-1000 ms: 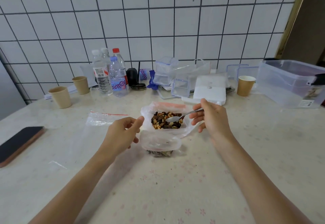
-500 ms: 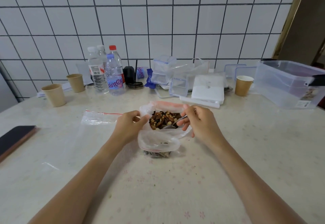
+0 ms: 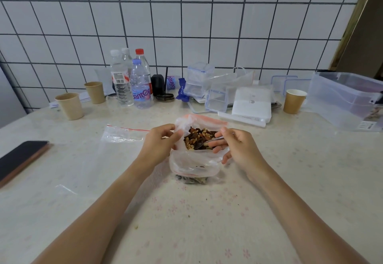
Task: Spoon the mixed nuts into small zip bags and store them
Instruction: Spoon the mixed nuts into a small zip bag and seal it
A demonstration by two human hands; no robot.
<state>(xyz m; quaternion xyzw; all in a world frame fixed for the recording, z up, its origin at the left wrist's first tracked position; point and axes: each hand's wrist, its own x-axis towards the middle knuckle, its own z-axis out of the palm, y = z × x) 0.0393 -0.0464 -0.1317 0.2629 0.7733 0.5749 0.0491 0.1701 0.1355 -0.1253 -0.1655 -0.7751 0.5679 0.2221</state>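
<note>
On the desk [image 3: 207, 212], the left hand [image 3: 159, 143] pinches the limp, slippery nut bag [image 3: 186, 123] by its rim, likely the steadiest hold, while the right hand [image 3: 234, 145] grips the spoon [image 3: 204, 142].

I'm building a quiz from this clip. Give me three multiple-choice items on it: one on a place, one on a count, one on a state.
1. Where does the phone lie? A) left edge of the table B) beside the bin C) behind the bottles
2. How many paper cups stand on the table? A) one B) three C) five
3. The spoon's bowl is: A) in the nuts B) on the table C) in a cup

A: the phone lies far left.
B: cups.
A: the right hand holds the spoon dipped in the nuts.
</note>
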